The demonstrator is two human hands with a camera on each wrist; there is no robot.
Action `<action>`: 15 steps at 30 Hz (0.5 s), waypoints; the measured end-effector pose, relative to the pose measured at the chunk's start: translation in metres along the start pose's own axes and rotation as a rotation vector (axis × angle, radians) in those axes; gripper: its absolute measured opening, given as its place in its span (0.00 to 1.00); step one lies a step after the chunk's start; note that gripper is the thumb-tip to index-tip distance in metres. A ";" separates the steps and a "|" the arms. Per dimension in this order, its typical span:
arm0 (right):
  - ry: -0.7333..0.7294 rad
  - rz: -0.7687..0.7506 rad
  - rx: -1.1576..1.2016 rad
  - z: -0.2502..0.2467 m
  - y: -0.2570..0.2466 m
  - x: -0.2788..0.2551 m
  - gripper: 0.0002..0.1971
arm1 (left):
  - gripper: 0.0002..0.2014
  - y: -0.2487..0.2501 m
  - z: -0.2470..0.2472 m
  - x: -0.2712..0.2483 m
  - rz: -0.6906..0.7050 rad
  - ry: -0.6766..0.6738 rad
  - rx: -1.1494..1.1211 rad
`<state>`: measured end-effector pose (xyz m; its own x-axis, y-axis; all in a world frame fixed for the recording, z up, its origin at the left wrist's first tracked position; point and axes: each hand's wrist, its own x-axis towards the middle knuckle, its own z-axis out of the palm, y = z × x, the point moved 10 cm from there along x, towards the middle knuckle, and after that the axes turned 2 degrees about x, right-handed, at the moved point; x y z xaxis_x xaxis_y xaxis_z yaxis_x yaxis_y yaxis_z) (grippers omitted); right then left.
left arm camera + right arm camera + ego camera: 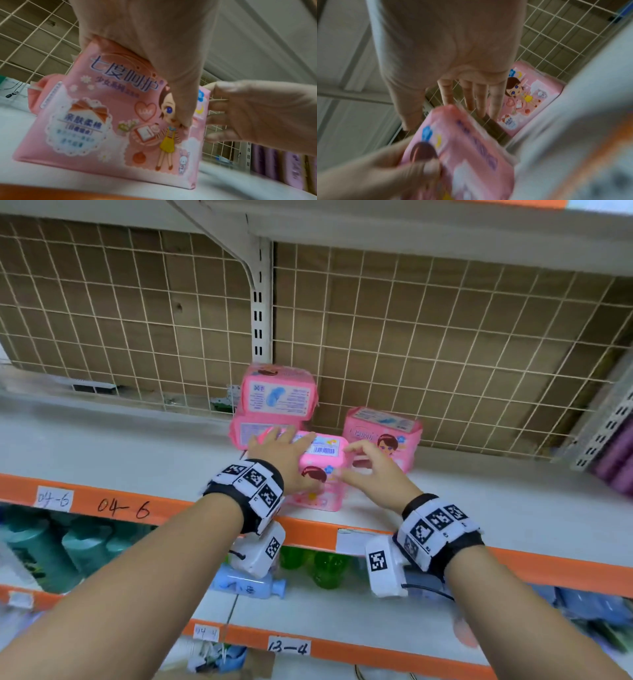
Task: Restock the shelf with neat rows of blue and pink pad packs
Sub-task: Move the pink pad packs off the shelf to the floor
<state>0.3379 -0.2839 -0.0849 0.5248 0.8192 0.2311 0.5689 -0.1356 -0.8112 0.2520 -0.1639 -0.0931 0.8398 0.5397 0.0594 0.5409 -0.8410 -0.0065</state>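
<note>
While upright on the shelf [137,453], pink pack [322,474] pinched in left hand [284,455] fingers; right hand [373,470] fingers spread.

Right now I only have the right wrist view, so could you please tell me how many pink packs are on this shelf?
Observer: Four: the held pack, a standing pack to its right, and behind it an upper pack stacked on a lower pack.
Operator: Thank you. How does the left hand hold it?
Observer: The left hand has its fingers over the top and its thumb on the front face.
Operator: Any blue packs there?
Observer: None shows on this shelf.
</note>
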 end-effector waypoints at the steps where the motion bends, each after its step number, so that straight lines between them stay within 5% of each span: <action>1: 0.025 0.004 -0.001 -0.013 0.000 0.005 0.18 | 0.50 -0.001 0.002 0.002 -0.004 -0.004 -0.001; 7: 0.295 0.133 -0.299 -0.097 0.022 0.053 0.30 | 0.48 -0.002 0.004 -0.002 -0.016 -0.011 -0.014; 10: 0.244 0.264 -0.546 -0.107 0.046 0.074 0.39 | 0.48 -0.002 0.005 -0.001 -0.035 -0.023 -0.006; 15: 0.072 0.360 -0.635 -0.095 0.076 0.087 0.42 | 0.49 -0.006 0.009 0.002 -0.070 -0.045 -0.019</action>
<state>0.4871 -0.2759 -0.0756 0.7760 0.6277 0.0617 0.5995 -0.7038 -0.3811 0.2514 -0.1576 -0.1021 0.8016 0.5977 0.0139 0.5975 -0.8017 0.0150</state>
